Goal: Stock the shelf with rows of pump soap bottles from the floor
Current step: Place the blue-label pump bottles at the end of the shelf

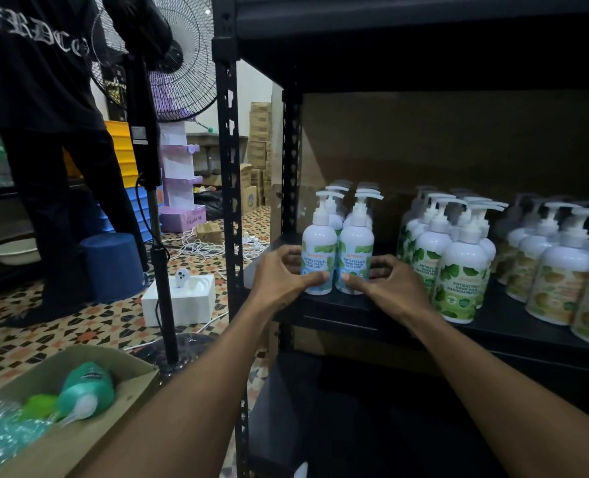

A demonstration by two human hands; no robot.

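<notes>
Two white pump bottles with blue "cool mint" labels stand side by side at the front of the black shelf [338,310], at its left end. My left hand [282,274] grips the left bottle [319,241] low on its body. My right hand [386,282] grips the right bottle [357,243] the same way. More bottles of the same kind stand in rows behind them. To the right stand rows of green-leaf label bottles [460,270], then rows of yellow-green label bottles [558,288].
A black upright post [231,201] of the shelf frame stands just left of my left hand. A cardboard box [89,432] with a green bottle lies at the lower left. A person in black and a standing fan [162,56] are on the tiled floor to the left.
</notes>
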